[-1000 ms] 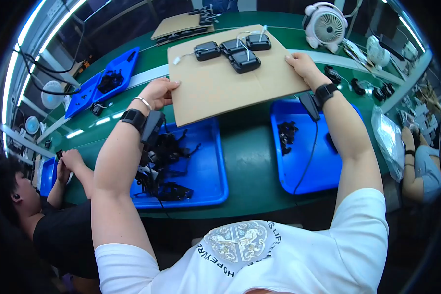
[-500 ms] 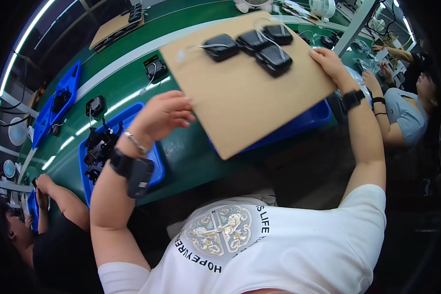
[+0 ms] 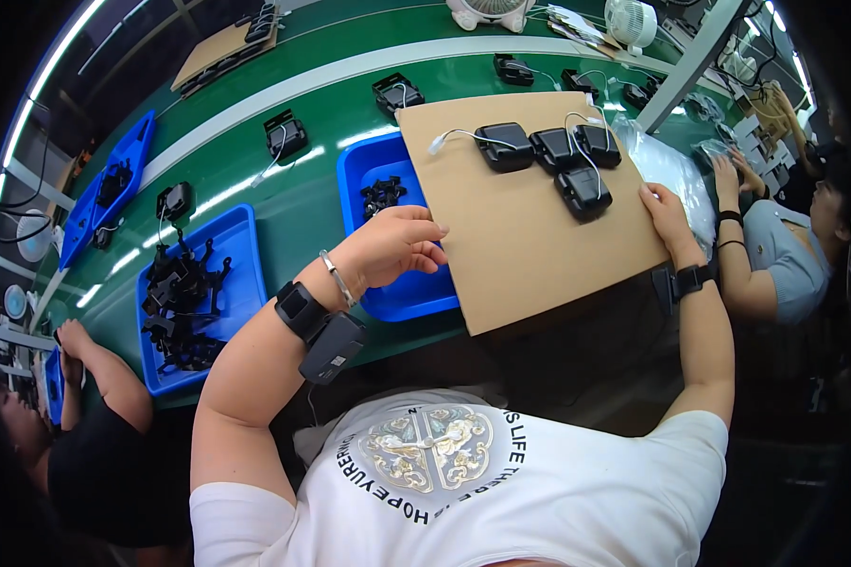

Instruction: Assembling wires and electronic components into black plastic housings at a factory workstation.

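Note:
A brown cardboard sheet [image 3: 529, 274] lies in front of me, tilted, with several black boxy devices [image 3: 582, 192] on its far half, white cables trailing from them. My right hand [image 3: 669, 223] grips the sheet's right edge, thumb on top. At the left edge is my left hand [image 3: 397, 248], its fingers loosely bent and apart, tips at the cardboard's side. Partly beneath the sheet is a blue tray [image 3: 355, 180] holding small black parts [image 3: 384, 195]; the sheet hides its right part.
Another blue tray [image 3: 255, 283] with black brackets [image 3: 184, 283] stands at left. More cabled devices [image 3: 285, 135] sit along the green table [image 3: 321, 104]. Clear plastic bags [image 3: 667, 165] lie at right. Fans [image 3: 631, 25] stand at the back. Co-workers sit on both sides.
The cardboard sheet with its devices has come nearer and to the right, uncovering the tray with small parts and devices behind. My left hand moved right and down; the right hand keeps its grip.

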{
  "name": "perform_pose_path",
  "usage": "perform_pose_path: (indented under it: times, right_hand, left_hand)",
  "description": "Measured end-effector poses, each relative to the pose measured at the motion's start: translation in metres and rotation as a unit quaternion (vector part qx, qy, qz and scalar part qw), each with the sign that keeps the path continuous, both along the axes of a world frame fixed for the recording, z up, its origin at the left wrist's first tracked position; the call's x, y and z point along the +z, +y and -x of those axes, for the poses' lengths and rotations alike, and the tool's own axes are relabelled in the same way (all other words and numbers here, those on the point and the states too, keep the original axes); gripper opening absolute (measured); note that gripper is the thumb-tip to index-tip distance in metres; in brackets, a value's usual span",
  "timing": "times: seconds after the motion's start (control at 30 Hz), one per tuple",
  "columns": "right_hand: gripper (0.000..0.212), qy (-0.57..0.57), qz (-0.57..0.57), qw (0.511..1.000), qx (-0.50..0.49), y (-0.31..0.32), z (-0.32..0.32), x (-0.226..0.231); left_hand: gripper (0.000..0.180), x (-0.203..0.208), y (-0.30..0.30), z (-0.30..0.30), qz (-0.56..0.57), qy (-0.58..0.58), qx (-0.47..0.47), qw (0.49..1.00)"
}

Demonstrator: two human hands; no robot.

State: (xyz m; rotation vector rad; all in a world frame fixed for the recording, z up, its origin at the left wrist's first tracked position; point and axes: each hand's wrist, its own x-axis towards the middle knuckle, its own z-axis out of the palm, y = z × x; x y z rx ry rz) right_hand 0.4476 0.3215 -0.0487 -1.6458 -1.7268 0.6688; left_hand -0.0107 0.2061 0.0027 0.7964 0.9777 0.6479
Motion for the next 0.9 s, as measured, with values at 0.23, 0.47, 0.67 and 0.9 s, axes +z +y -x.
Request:
perform_pose_path:
  times: [0.23, 0.47, 0.67, 0.9]
  right_hand:
    - [0.036, -0.139, 0.069, 0.988, 0.019, -0.001, 0.019, 0.053]
    - [0.042, -0.211, -0.186, 0.922, 0.265, -0.003, 0.144, 0.136]
    - [0.047, -0.343, -0.055, 0.878, 0.33, 0.049, 0.174, 0.158]
    - [0.069, -0.395, 0.101, 0.869, 0.281, 0.08, 0.106, 0.11]
  left_hand:
    - [0.036, -0.005, -0.014, -0.001, 0.001, -0.046, 0.011, 0.999]
    - [0.052, -0.002, -0.056, -0.005, -0.302, 0.296, 0.059, 0.904]
    - [0.057, 0.009, -0.063, 0.002, -0.544, 0.374, -0.088, 0.746]
    - [0.055, 0.007, -0.072, 0.01, -0.552, 0.358, -0.176, 0.732]
